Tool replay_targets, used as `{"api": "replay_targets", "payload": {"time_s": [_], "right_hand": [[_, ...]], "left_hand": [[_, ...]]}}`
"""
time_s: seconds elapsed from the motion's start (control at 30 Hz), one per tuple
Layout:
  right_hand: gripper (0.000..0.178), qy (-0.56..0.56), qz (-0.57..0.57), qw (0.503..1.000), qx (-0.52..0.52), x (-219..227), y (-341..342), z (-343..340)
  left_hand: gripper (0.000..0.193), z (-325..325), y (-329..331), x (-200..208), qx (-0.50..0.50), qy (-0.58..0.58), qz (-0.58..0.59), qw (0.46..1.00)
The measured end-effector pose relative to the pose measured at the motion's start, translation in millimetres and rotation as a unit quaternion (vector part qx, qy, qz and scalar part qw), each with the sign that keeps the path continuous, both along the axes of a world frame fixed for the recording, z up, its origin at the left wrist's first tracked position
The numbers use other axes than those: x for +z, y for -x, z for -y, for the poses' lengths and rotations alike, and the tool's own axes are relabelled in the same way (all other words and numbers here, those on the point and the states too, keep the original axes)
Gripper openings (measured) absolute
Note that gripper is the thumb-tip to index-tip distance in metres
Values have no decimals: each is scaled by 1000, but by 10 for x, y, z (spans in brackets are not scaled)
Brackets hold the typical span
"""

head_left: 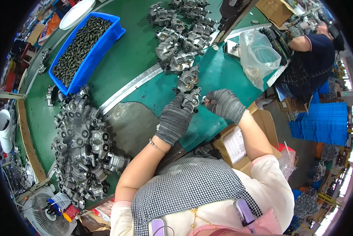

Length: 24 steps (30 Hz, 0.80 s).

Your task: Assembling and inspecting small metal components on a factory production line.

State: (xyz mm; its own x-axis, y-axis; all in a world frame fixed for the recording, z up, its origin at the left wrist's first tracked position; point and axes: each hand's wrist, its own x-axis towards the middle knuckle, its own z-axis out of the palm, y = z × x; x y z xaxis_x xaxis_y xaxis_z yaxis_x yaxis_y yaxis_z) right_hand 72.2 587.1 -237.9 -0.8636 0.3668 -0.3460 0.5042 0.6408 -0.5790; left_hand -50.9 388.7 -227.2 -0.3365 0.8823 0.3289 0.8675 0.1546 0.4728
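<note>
In my gloved left hand (174, 121) is a grey cast metal housing (192, 99) with round bores, gripped near the table's front edge. Just right of it, my gloved right hand (225, 105) has its fingertips pinched together. A small shiny bit shows at those fingertips, too small to name. Another metal housing (188, 78) lies directly beyond the held one. From there a cluster of similar housings (180, 41) runs back across the green table (139, 104).
A large heap of housings (82, 143) sits at left. Behind it, a blue bin (86, 72) holds small dark parts (80, 47). A dark machine post (233, 17) rises at the back, beside a clear plastic bag (259, 55). Another person (312, 63) works at far right; an open carton (263, 124) stands below the table's edge.
</note>
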Motion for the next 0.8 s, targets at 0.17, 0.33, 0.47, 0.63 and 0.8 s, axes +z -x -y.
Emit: {"api": "replay_targets", "payload": {"time_s": [0.17, 0.33, 0.47, 0.63, 0.8], "right_hand": [[9, -133, 6, 985, 106, 681, 289, 442], [4, -132, 14, 984, 121, 661, 327, 440], [9, 484, 38, 781, -393, 382, 379, 378], [16, 184, -42, 981, -38, 963, 337, 311], [21, 261, -441, 851, -113, 1477, 413, 513]], "left_hand": [[31, 11, 7, -6, -14, -13, 15, 1000], [31, 24, -16, -14, -15, -22, 7, 1000], [31, 11, -19, 39, -5, 4, 22, 1000], [31, 11, -8, 6, -3, -10, 23, 1000], [30, 42, -45, -5, 3, 6, -2, 1000]]}}
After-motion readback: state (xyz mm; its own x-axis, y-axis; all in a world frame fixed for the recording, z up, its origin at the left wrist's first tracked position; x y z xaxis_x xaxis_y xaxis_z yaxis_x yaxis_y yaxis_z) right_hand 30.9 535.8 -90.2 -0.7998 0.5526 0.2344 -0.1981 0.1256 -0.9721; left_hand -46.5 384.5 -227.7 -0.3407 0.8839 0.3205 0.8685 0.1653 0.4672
